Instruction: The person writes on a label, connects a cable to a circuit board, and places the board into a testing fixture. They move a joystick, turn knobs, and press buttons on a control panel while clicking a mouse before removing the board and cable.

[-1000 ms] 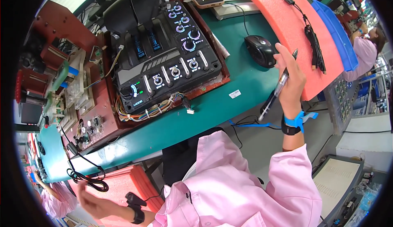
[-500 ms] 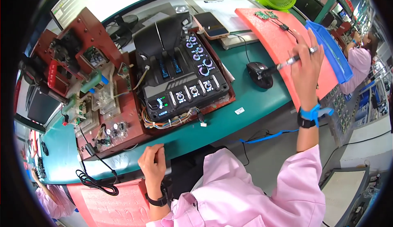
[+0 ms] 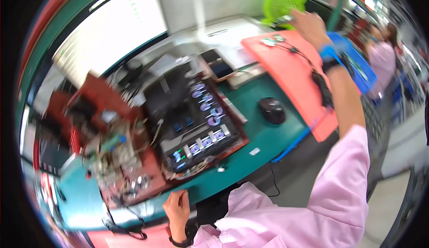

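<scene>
My right hand [image 3: 309, 28] is stretched out to the far right, closed on a slim dark-and-silver brush-like tool, blurred here. The tool [image 3: 284, 21] lies in front of a lime-green, round, slotted thing [image 3: 280, 3] that looks like a small fan; I cannot tell whether they touch. My left hand [image 3: 177, 208] rests loosely curled at the front edge of the green bench, with nothing visible in it. Beyond it sits a black control panel [image 3: 196, 147] with lit knobs, switches and levers, set in a reddish-brown frame.
A black mouse [image 3: 271, 110] lies right of the panel. Pink foam [image 3: 272, 56] carries small circuit boards and a black cable, beside a blue tray [image 3: 364, 71]. A phone [image 3: 218, 65] and monitor [image 3: 111, 29] stand behind. Left is a reddish-brown fixture [image 3: 96, 96]. Another person sits far right.
My right hand has moved from over the pink foam, away and left, to the green thing, with the tool in it. My view has shifted. The left hand stays curled at the bench edge.
</scene>
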A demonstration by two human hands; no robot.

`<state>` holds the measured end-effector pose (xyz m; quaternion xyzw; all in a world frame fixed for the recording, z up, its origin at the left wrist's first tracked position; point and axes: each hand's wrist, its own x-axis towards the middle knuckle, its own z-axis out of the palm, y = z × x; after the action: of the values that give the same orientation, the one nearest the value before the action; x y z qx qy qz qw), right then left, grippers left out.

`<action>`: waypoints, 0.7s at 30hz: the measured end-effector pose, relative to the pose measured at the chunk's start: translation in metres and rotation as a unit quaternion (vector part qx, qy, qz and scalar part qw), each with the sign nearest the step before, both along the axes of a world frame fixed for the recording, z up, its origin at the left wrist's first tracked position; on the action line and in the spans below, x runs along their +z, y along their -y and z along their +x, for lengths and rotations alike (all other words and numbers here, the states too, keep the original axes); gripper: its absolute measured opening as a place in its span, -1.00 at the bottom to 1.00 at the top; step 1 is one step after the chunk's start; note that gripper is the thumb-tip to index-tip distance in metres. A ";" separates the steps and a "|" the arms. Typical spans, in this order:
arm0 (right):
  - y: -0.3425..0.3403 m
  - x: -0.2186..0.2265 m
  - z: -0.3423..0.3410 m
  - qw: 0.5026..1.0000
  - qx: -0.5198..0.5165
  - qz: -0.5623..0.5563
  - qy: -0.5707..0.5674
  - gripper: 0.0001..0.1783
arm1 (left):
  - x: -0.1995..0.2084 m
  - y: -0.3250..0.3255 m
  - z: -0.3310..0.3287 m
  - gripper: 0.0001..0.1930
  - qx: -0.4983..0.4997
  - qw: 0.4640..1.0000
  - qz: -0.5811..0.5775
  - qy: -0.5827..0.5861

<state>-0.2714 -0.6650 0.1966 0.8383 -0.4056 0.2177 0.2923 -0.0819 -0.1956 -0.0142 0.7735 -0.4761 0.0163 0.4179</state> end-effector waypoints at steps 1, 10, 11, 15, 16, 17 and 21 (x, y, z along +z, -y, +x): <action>0.026 0.007 0.001 0.998 -0.018 -0.061 -0.021 -0.79 | -0.005 -0.003 0.004 -0.94 0.006 1.000 0.004 0.022; 0.076 0.021 -0.091 0.972 -0.139 -0.146 0.122 -0.86 | 0.004 -0.007 0.001 -0.83 -0.003 0.991 0.115 0.071; 0.078 0.028 -0.110 0.959 -0.192 -0.131 0.163 -0.87 | 0.004 -0.007 0.001 -0.83 -0.006 0.991 0.112 0.073; 0.093 0.061 -0.086 0.937 -0.148 -0.205 0.242 -0.84 | 0.001 -0.002 0.006 -0.85 -0.003 0.993 0.109 0.047; 0.088 0.073 -0.054 0.942 -0.137 -0.185 0.244 -0.80 | 0.000 -0.001 0.009 -0.85 -0.007 0.994 0.095 0.059; 0.089 0.075 -0.027 0.948 -0.121 -0.162 0.244 -0.75 | 0.000 -0.003 0.009 -0.85 -0.006 0.994 0.084 0.068; 0.116 0.041 0.044 0.932 0.148 -0.274 0.183 -0.79 | -0.009 -0.003 0.012 -0.87 -0.022 0.989 0.117 0.090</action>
<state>-0.2271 -0.7813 0.2374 0.7215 -0.2483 0.5108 0.3960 -0.0697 -0.1925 -0.0234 0.8021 -0.5270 0.0209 0.2802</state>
